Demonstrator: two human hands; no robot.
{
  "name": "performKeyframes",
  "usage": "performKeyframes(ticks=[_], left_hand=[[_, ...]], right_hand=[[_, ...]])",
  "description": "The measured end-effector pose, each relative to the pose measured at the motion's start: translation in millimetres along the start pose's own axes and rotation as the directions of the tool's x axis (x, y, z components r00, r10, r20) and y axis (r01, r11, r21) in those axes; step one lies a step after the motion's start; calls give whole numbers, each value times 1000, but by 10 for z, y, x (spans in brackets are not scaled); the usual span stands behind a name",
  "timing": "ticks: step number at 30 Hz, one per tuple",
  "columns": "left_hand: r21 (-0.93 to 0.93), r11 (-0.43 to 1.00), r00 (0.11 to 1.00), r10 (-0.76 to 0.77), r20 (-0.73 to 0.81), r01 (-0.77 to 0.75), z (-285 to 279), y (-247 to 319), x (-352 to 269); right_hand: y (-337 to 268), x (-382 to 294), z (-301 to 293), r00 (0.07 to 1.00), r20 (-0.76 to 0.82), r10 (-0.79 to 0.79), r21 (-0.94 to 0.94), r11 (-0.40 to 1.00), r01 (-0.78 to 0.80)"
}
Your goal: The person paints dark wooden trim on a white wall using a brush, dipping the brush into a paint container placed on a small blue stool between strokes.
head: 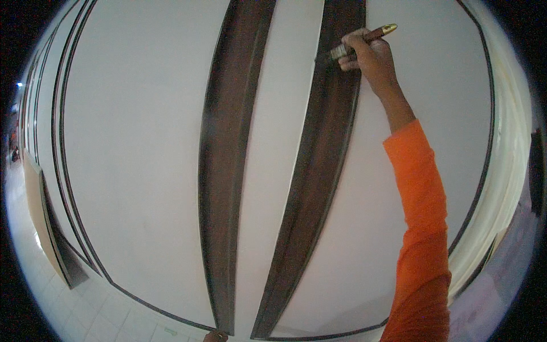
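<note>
My right hand [374, 60] grips a paintbrush [376, 32] with a brown handle and a gold-coloured tip. Its blurred bristles touch or hover just over the upper part of the right dark brown board [318, 166]; contact is hard to tell. A second long dark brown board [224, 162] lies to the left, with a pale strip between the two. At the bottom edge, a small part of my left hand [216, 336] shows by the lower end of that left board. Most of it is cut off, so its grip is hidden.
Behind the boards spreads a large white surface [136, 149] with dark edging. A pale panel [45, 218] stands at the far left on light floor tiles [111, 314]. Cream-coloured sheeting or fabric [508, 141] runs along the right side.
</note>
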State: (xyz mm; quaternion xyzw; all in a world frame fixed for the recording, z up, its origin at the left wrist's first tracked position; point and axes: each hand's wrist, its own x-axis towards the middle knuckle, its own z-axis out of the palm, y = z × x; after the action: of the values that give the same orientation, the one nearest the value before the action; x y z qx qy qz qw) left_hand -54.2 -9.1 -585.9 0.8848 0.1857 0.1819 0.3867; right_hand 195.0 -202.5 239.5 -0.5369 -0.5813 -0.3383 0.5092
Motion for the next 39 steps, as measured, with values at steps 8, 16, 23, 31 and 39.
performKeyframes(ticks=[8,16,23,31,39], left_hand=[[347,903,953,295,-71,-254,301,-474,125],[234,933,945,306,-114,-273,498,-918,32],[68,956,945,293,-146,-286,104,-153,51],[307,912,958,288,-3,-273,203,-533,18],[218,918,939,344,-26,-331,123,-522,71]], right_hand=[[88,457,100,938,-205,-278,-63,961,271],[-28,176,43,1000,17,-16,9,1000,16],[62,338,-60,977,-112,-184,89,977,194],[-192,101,-6,999,-31,12,-17,1000,-12],[54,708,-98,969,-154,-192,35,979,199]])
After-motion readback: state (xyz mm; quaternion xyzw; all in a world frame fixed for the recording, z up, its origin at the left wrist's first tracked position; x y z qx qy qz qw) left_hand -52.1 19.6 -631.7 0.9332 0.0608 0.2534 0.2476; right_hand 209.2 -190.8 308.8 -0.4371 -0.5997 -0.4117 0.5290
